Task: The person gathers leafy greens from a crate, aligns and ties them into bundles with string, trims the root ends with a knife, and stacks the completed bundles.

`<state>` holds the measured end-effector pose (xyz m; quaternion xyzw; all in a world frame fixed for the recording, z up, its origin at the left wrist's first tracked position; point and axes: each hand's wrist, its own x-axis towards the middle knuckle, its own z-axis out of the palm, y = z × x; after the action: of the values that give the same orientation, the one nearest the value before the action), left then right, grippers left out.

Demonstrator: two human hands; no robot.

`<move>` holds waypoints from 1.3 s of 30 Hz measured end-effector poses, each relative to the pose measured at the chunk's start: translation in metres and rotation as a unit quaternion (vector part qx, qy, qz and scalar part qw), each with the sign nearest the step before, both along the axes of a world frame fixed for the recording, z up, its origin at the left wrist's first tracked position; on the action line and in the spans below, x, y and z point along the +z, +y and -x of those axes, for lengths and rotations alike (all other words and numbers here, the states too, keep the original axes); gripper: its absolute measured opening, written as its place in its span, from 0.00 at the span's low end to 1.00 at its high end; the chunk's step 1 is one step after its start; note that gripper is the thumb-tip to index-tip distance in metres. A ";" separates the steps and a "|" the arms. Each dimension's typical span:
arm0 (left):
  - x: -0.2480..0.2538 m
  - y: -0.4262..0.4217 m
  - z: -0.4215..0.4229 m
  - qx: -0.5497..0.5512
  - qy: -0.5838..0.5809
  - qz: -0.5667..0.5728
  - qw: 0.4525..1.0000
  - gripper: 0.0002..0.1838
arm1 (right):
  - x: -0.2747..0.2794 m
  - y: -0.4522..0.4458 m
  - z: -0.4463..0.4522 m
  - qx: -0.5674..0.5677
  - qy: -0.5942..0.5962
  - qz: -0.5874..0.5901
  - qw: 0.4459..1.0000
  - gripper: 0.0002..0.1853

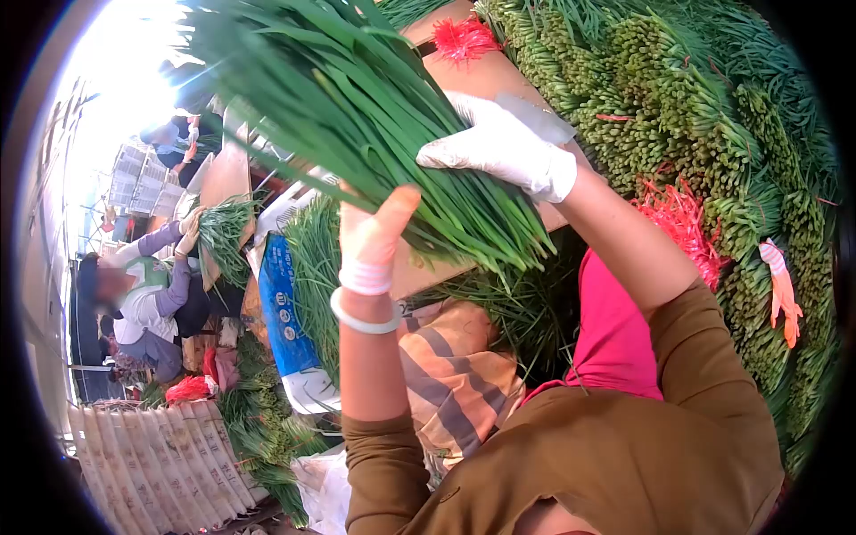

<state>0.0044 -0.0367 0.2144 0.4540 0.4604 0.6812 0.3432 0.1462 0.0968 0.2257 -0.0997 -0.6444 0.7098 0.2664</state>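
Observation:
A large bunch of long green leafy stalks [357, 116] lies slanted between my hands, its cut ends toward the lower right and its leaf tips at the upper left. My left hand [376, 227], in an orange-and-white glove with a pale bangle at the wrist, grips the bunch from its lower side. On the upper side, my right hand [499, 147], in a white glove, is closed round the stalks near the cut ends. Behind the bunch is a brown board [535, 98]. Red ties [465, 40] rest on its far part.
Stacked green bundles [642, 89] fill the right side, with red ties [682, 227] and an orange glove [780, 290] on them. At left, a person [147, 294] handles greens [225, 234]. A blue-and-white bag [287, 312] and loose stalks [321, 276] lie nearer.

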 end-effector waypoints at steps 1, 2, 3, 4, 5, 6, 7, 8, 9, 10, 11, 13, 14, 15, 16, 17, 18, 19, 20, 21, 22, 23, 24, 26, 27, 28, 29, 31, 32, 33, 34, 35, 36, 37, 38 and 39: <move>0.007 0.000 0.002 -0.021 0.024 0.002 0.999 0.28 | 0.007 -0.001 -0.004 -0.008 0.012 -0.028 1.000 0.31; 0.008 0.000 0.000 -0.003 0.050 0.000 0.999 0.29 | 0.010 -0.001 -0.006 -0.014 0.024 -0.054 0.998 0.33; -0.003 -0.001 0.009 0.017 0.151 0.038 0.988 0.28 | -0.006 0.001 -0.006 -0.028 -0.003 -0.088 0.996 0.42; -0.020 0.000 0.013 0.030 0.190 0.052 0.980 0.28 | -0.022 0.003 -0.008 -0.050 -0.048 -0.172 0.983 0.44; -0.041 0.001 0.017 0.042 0.228 0.067 0.970 0.28 | -0.036 0.005 -0.010 -0.073 -0.092 -0.254 0.960 0.47; -0.059 0.005 0.026 0.024 0.310 0.081 0.947 0.31 | -0.046 0.006 -0.013 -0.035 -0.140 -0.252 0.957 0.50; -0.077 0.008 0.036 0.007 0.389 0.088 0.917 0.33 | -0.063 0.009 -0.011 -0.033 -0.141 -0.278 0.949 0.42; -0.063 0.007 0.025 -0.016 0.232 0.177 0.956 0.34 | -0.056 0.008 -0.012 -0.035 -0.173 -0.297 0.938 0.37; -0.066 0.012 0.028 -0.035 0.140 0.186 0.972 0.35 | -0.046 0.007 -0.013 -0.039 -0.205 -0.316 0.925 0.32; -0.068 0.016 0.031 -0.047 0.046 0.193 0.979 0.36 | -0.039 0.010 -0.010 -0.054 -0.206 -0.334 0.918 0.28; -0.058 0.025 0.037 -0.024 0.268 0.121 0.956 0.34 | -0.036 0.014 -0.006 -0.066 -0.208 -0.349 0.911 0.25; -0.017 0.039 0.033 0.001 0.313 0.110 0.943 0.28 | -0.034 0.028 0.003 -0.077 -0.158 -0.271 0.946 0.25; 0.001 0.046 0.027 0.012 0.242 0.105 0.964 0.27 | -0.017 0.032 0.001 -0.062 -0.156 -0.242 0.956 0.26; 0.009 0.055 0.026 0.024 0.169 0.098 0.980 0.25 | -0.003 0.038 0.002 -0.046 -0.153 -0.214 0.964 0.27; 0.004 0.068 0.033 0.019 0.102 0.112 0.988 0.25 | -0.022 0.058 0.020 -0.028 -0.136 -0.151 0.979 0.26; -0.004 0.081 0.041 0.014 0.035 0.125 0.991 0.25 | -0.039 0.068 0.030 -0.026 -0.103 -0.036 0.994 0.29; -0.013 0.087 0.040 0.036 -0.045 0.175 0.983 0.28 | -0.042 0.071 0.028 -0.023 -0.116 0.022 0.993 0.30; -0.034 0.095 0.040 0.094 -0.064 0.179 0.977 0.40 | -0.047 0.074 0.023 -0.021 -0.129 0.082 0.988 0.31; -0.055 0.095 0.038 0.130 -0.068 0.215 0.966 0.45 | -0.065 0.081 0.021 -0.066 -0.140 0.018 0.988 0.34; -0.080 0.093 0.035 0.148 -0.079 0.247 0.954 0.50 | -0.097 0.089 0.022 -0.111 -0.151 -0.047 0.981 0.37; -0.104 0.090 0.032 0.166 -0.092 0.278 0.942 0.54 | -0.149 0.095 0.029 -0.238 -0.307 -0.092 0.917 0.44; -0.139 0.085 0.032 0.168 -0.112 0.310 0.929 0.57 | -0.162 0.088 0.013 -0.140 -0.238 -0.062 0.959 0.50; -0.186 0.083 0.042 0.139 -0.112 0.262 0.948 0.53 | -0.178 0.087 0.006 -0.168 -0.311 -0.126 0.927 0.50; -0.176 0.067 0.023 0.136 -0.042 0.182 0.973 0.45 | -0.181 0.080 -0.004 -0.203 -0.360 -0.171 0.894 0.49; -0.179 0.062 0.024 0.142 -0.046 0.174 0.973 0.43 | -0.170 0.075 -0.013 -0.216 -0.341 -0.153 0.902 0.48; -0.180 0.051 0.028 0.179 -0.034 0.215 0.959 0.43 | -0.179 0.081 -0.020 -0.256 -0.287 -0.260 0.886 0.45; -0.168 0.043 0.030 0.215 -0.022 0.251 0.943 0.43 | -0.165 0.074 -0.032 -0.297 -0.244 -0.299 0.874 0.39; -0.159 0.022 0.041 0.250 0.017 0.231 0.940 0.41 | -0.132 0.049 -0.056 -0.314 -0.161 -0.290 0.890 0.26; -0.164 0.010 0.056 0.245 0.009 0.216 0.945 0.40 | -0.107 0.026 -0.075 -0.258 -0.216 -0.272 0.902 0.20; -0.164 -0.003 0.061 0.239 0.002 0.202 0.950 0.38 | -0.093 0.000 -0.093 -0.201 -0.270 -0.251 0.907 0.16; -0.150 -0.017 0.053 0.238 -0.036 0.199 0.950 0.32 | -0.105 -0.019 -0.106 -0.130 -0.282 -0.368 0.877 0.17; -0.152 -0.032 0.057 0.235 -0.037 0.221 0.946 0.25 | -0.118 -0.036 -0.116 -0.057 -0.289 -0.477 0.828 0.19; -0.150 -0.045 0.053 0.219 -0.050 0.227 0.948 0.22 | -0.119 -0.057 -0.119 -0.002 -0.381 -0.408 0.830 0.22; -0.148 -0.060 0.048 0.202 -0.062 0.234 0.949 0.20 | -0.120 -0.074 -0.121 0.053 -0.466 -0.333 0.818 0.25; -0.145 -0.071 0.039 0.196 -0.065 0.239 0.949 0.17 | -0.136 -0.088 -0.120 0.046 -0.484 -0.314 0.816 0.29; -0.147 -0.079 0.032 0.188 -0.074 0.248 0.948 0.16 | -0.161 -0.097 -0.114 0.037 -0.501 -0.298 0.812 0.32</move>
<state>-0.0281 -0.1157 0.0672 0.2087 0.6648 0.6294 0.3439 0.2599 -0.0003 0.0651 -0.3331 -0.8716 0.3448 -0.1028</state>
